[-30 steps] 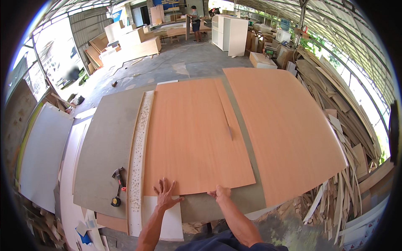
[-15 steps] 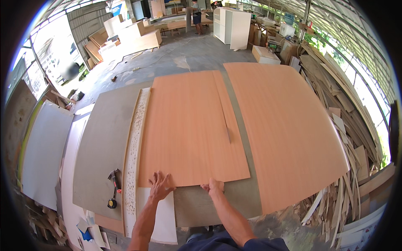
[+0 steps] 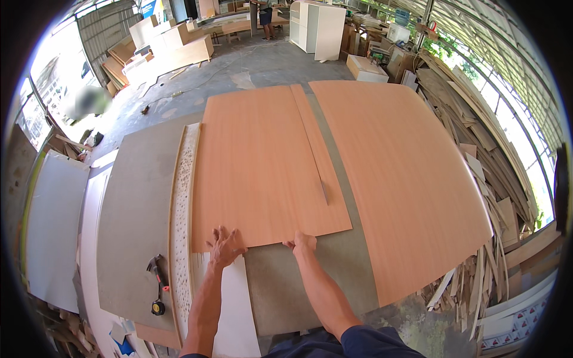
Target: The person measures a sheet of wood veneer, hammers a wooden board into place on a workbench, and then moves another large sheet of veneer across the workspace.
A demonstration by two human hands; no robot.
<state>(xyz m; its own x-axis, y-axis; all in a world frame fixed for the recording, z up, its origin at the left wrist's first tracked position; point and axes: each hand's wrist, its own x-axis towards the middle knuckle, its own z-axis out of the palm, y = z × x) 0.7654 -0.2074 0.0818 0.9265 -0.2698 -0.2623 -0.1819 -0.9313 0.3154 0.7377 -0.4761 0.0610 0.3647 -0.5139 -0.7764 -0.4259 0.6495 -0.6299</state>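
Observation:
A wide peach-brown wood-grain sheet [image 3: 256, 161] lies on a larger grey-brown panel [image 3: 298, 274]. My left hand [image 3: 225, 246] rests on its near left edge with the fingers spread, the thumb toward the rim. At the middle of the same edge my right hand [image 3: 303, 243] is closed, gripping the rim; its fingertips are partly hidden. A narrow strip [image 3: 313, 149] of the same wood grain runs along the sheet's right side, parted from it by a dark line. Beneath the near left corner a white panel [image 3: 233, 304] sticks out toward me.
A long speckled board [image 3: 182, 209] lies left of the sheet, then a claw hammer [image 3: 156, 274] and a tape measure [image 3: 157, 308]. Another wood-grain sheet [image 3: 406, 185] lies at right, beside heaped offcuts [image 3: 471, 286]. Farther off are white cabinets [image 3: 319, 30] and a standing person [image 3: 265, 21].
The wood-grain sheet has slid away from me along the grey-brown panel, both hands moving with it. More of the panel shows at its near edge. The view has shifted slightly.

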